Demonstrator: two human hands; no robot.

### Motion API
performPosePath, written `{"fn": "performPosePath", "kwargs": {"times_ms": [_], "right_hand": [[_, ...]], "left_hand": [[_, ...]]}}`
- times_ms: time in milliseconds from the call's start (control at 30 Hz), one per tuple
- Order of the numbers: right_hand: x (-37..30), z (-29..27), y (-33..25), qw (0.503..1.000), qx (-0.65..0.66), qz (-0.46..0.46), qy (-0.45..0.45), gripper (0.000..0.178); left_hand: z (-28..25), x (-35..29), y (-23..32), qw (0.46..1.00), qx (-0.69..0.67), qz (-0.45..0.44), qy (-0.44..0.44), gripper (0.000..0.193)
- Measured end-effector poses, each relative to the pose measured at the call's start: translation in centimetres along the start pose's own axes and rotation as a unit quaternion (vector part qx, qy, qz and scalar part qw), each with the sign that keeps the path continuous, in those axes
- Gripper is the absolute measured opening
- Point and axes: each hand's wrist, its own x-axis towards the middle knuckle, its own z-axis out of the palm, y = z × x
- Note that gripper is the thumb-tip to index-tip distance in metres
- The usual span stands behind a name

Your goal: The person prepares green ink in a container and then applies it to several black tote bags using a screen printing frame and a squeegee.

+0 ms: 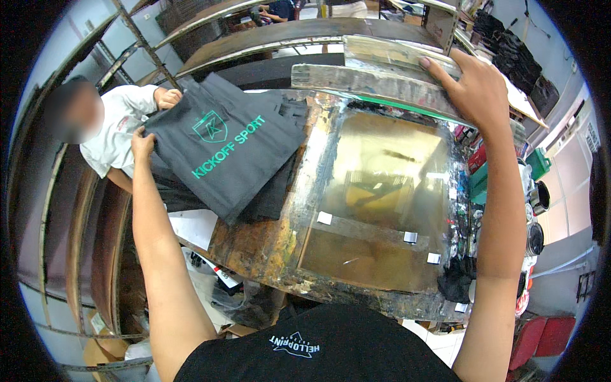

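My left hand is closed on the near left corner of a black fabric bag with a green printed emblem and lettering. A co-worker's hand grips the far left corner of the same piece. The bag is spread flat over other black pieces at the left of the work table. My right hand holds the right part of a worn wooden printing frame, tilted up at the table's far side, a green strip along its lower edge. Below the frame lies a shiny yellowish printing board with nothing on its middle but glare.
A co-worker in a white shirt stands at the left beside metal racks. Several ink tubs and cans line the right edge of the paint-stained table. A black rag lies at the near right corner. A red chair stands lower right.
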Motion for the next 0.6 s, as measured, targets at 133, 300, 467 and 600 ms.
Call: {"fn": "performPosePath", "kwargs": {"times_ms": [133,300,467,600], "right_hand": [[-0.2,0.3,0.3,0.999,-0.032,-0.018,0.01,0.077],[-0.9,-0.1,0.5,0.999,-0.053,-0.006,0.0,0.076],[-1.1,-0.7,-0.1,0.998,-0.048,0.008,-0.031,0.075],[-1.4,-0.8,-0.6,1.0,-0.025,-0.006,-0.017,0.072]], "left_hand": [[1.9,-4.9,1.6,0.967,0.091,-0.103,0.212,0.061],[-0.6,-21.2,17.5,0.94,0.019,0.202,0.274,0.019],[1.6,-30.9,18.9,0.941,-0.033,0.336,0.013,0.014],[3.7,-30.7,16.6,0.94,0.032,0.323,-0.108,0.033]]}}
